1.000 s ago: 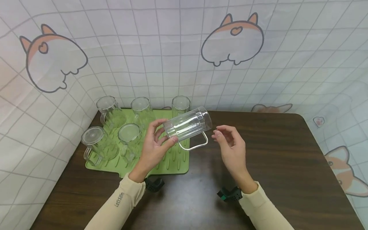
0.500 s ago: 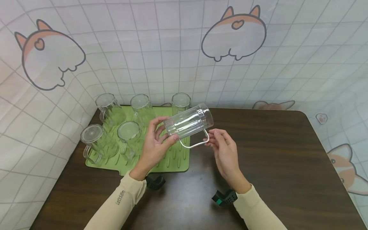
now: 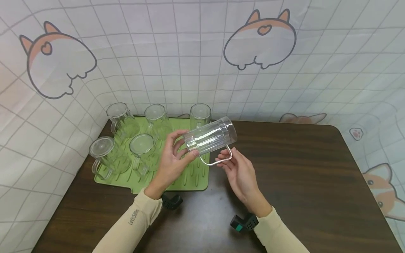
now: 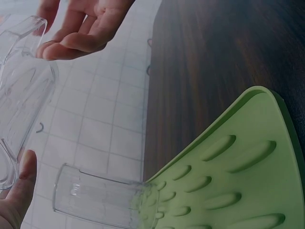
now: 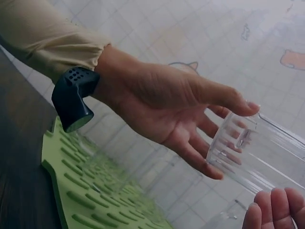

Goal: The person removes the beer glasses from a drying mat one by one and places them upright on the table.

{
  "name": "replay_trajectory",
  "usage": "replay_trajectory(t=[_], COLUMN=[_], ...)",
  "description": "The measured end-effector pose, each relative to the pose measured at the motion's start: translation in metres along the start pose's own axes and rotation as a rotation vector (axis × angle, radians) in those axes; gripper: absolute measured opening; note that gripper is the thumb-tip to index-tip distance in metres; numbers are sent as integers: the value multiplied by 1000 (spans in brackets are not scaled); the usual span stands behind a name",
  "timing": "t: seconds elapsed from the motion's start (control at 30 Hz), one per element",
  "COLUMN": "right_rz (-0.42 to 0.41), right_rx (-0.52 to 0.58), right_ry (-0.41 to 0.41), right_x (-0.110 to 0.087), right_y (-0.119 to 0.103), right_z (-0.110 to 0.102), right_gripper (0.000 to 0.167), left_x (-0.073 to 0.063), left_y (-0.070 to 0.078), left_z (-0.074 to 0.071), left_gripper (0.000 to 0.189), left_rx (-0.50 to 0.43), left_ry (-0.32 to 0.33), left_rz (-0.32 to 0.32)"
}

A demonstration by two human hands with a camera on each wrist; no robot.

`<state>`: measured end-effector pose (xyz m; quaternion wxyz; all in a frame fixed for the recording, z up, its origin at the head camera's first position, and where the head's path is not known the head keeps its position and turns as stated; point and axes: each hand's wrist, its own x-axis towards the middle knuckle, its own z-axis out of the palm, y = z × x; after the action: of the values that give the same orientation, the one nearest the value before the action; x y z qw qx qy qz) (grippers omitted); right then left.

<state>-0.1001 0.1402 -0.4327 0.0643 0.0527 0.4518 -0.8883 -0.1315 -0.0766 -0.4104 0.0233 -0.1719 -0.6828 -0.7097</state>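
A clear glass mug [image 3: 209, 137] is held tilted above the table, its handle hanging down toward the right. My left hand [image 3: 174, 156] grips one end of it, thumb on the near side and fingers on the far side. In the right wrist view, the left hand [image 5: 176, 112] spans that end of the glass. My right hand [image 3: 240, 172] is at the handle [image 3: 218, 161], its fingers loosely bent and partly behind it. In the left wrist view the right hand's fingers [image 4: 71, 47] lie close against the handle; no firm grip shows.
A green drying mat [image 3: 190, 182] lies at the table's left, with several glass mugs standing on it, such as the front left mug [image 3: 102, 149]. The dark wooden table [image 3: 300, 168] extends right. A tiled-pattern cloth [image 3: 190, 52] hangs behind.
My right hand has moved left and in under the mug, from apart to at the handle. The left hand keeps its hold on the mug, which has shifted slightly right.
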Motion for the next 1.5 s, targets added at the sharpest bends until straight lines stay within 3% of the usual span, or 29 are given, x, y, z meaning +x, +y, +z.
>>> replay_trajectory(t=[0.4, 1.2, 1.5], right_rz=[23, 45, 49], right_rx=[137, 407, 437], right_ry=[-115, -170, -182], right_x=[-4, -9, -13], right_y=[1, 1, -1], right_z=[3, 6, 8], right_gripper=[36, 41, 44], left_x=[0, -1, -2], left_y=[1, -2, 0], left_z=[4, 8, 8], left_gripper=[70, 70, 71], left_rx=[0, 1, 4], left_ry=[-1, -14, -16], left_rz=[20, 47, 59])
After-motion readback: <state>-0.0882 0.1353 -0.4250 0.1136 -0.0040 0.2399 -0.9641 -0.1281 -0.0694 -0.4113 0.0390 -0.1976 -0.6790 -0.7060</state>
